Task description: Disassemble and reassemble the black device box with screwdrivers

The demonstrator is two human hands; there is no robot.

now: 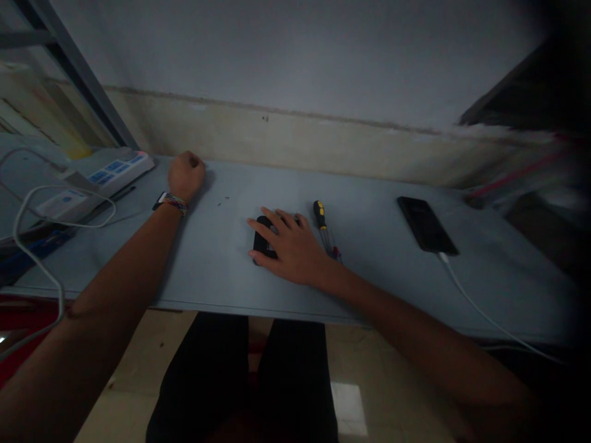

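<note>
My right hand [295, 249] lies palm down over a flat black object [262, 243] on the table, fingers spread across it and past its far edge. The thumb is at its near left corner; pale lettering shows between the fingers, and the palm hides the rest. Just right of this hand lies a screwdriver [319, 215] with a black and yellow handle. Beside its shaft is another slim tool with a red part [336, 252]. My left hand [186, 175] rests near the wall, curled into a loose fist with nothing visible in it. Tiny dark bits [223, 201] lie between the hands.
A white power strip [115, 172] with blue sockets and a looping white cable [41, 258] occupies the left end. At right, a black phone [427, 224] is plugged into a white cord [475, 304]. The wall [295, 135] borders the grey table [207, 271] behind.
</note>
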